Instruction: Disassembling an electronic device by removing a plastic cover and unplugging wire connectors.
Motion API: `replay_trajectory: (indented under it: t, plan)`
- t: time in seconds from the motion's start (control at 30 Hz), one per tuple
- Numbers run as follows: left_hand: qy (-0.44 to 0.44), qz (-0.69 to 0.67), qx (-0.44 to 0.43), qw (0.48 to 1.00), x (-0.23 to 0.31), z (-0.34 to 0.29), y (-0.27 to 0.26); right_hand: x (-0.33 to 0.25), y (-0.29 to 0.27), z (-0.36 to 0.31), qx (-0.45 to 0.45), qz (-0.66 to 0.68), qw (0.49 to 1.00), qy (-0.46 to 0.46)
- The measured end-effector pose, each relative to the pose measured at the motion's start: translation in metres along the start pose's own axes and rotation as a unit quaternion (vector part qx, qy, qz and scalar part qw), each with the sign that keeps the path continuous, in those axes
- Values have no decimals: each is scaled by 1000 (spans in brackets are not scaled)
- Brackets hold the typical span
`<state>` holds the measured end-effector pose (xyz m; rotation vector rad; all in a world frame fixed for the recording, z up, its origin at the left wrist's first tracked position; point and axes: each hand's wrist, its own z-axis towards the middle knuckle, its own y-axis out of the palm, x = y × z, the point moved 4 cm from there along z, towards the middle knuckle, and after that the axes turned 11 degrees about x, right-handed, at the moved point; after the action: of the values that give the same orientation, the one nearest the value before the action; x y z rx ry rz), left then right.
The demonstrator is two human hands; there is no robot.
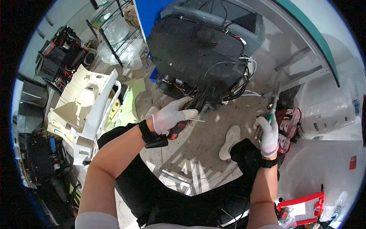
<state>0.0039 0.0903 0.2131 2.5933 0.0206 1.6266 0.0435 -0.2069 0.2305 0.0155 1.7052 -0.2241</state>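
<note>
My left hand (171, 114), in a white glove, pinches a bundle of black cables (206, 93) that hangs at the near edge of a large black plastic panel (190, 49). Just under that hand shows a red-and-black handle (176, 130); whether the palm also holds it I cannot tell. A thin pale rod (197, 120) sticks out beside the thumb. Off to the right, my gloved right hand (268, 133) is closed round a green-handled tool (271, 115) with a metal end pointing away from me. The tool's exact kind is unclear.
Left of me lie a cream plastic housing (82, 103) and a dark machine with red wires (63, 53). A wire rack (114, 34) holds plastic bags. Rightward are a red bag with white lettering (288, 128), a clear plastic-wrapped box (328, 110) and a red frame (303, 208).
</note>
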Motion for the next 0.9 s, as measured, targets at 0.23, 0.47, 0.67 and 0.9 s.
replay_trajectory:
  t: [0.23, 0.47, 0.67, 0.9]
  plan:
    - [71, 22, -3, 997, -16, 13, -9, -82, 23, -52, 53, -334, 901, -274]
    - [46, -16, -43, 998, 13, 7, 0, -134, -85, -144, 34, -555, 812, -177]
    - [77, -125, -39, 988, 8, 14, 3, -145, -199, -271, 6, -733, 671, 113]
    - [107, -113, -78, 985, 9, 18, 4, -86, -286, -397, 53, -714, 640, 279]
